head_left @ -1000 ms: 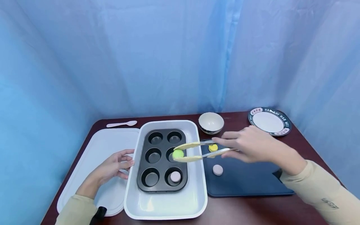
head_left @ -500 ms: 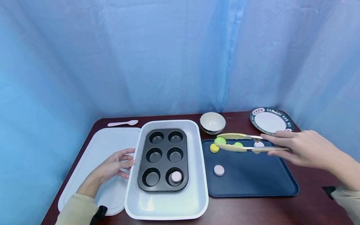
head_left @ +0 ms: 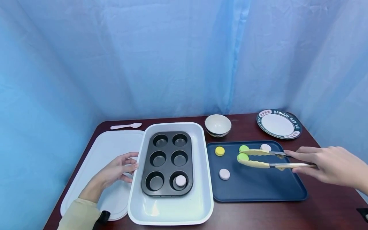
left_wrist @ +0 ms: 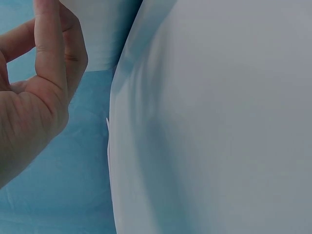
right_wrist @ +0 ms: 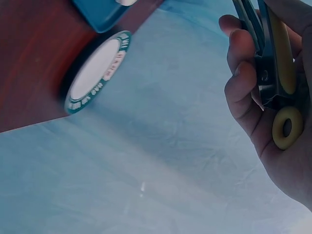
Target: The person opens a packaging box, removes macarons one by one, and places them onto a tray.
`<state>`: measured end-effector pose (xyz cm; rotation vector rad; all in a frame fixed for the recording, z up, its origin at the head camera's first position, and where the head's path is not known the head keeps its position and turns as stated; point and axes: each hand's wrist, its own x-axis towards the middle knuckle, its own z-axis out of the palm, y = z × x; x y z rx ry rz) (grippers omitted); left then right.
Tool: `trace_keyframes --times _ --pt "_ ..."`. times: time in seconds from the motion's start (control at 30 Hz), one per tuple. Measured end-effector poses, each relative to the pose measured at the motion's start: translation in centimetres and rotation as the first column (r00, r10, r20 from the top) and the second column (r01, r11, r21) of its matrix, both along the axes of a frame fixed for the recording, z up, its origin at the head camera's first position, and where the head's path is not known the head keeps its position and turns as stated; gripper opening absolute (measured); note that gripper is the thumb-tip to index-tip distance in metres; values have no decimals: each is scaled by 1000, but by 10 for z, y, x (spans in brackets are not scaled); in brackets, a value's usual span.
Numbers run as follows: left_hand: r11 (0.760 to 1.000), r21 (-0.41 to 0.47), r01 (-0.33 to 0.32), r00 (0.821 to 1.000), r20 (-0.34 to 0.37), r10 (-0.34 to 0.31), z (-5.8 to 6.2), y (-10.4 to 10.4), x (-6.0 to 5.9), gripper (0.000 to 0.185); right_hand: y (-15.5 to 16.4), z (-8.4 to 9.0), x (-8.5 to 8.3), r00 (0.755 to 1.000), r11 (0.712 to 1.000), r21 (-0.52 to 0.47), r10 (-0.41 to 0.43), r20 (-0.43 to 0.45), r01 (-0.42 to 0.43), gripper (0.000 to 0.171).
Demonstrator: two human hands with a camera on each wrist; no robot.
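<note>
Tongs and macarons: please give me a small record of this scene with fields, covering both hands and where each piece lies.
right hand: grips the tongs
tongs tips: around a green macaron, over the blue tray
also on blue tray: yellow macaron, second green macaron, two pale pink macarons
muffin pan: one pink macaron in the near right cup
left hand: rests at the white dish edge

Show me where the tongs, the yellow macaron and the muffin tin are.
tongs [head_left: 260, 158], head view, between the yellow tips
yellow macaron [head_left: 219, 151], head view, its top
muffin tin [head_left: 168, 153], head view, flat centre strip
</note>
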<state>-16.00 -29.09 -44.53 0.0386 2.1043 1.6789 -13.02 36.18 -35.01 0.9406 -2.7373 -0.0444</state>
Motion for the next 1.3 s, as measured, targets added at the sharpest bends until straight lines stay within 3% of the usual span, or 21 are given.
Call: trace_keyframes --times 0.4,0.7,1.07,1.3 --pt "1000 -7 -9 1000 -3 9 1 0 1 67 8 -20 13 975 990 51 -137 175 130 50" --pt "1000 -2 3 1000 -8 -3 2 -1 1 67 14 -27 18 967 986 58 -164 196 155 51" --pt "1000 -3 -5 1000 -9 5 0 -1 1 67 20 -26 20 937 967 103 -250 242 232 57" --pt "1000 -3 -13 1000 -6 13 0 0 1 67 23 -25 21 970 980 9 -197 143 198 60"
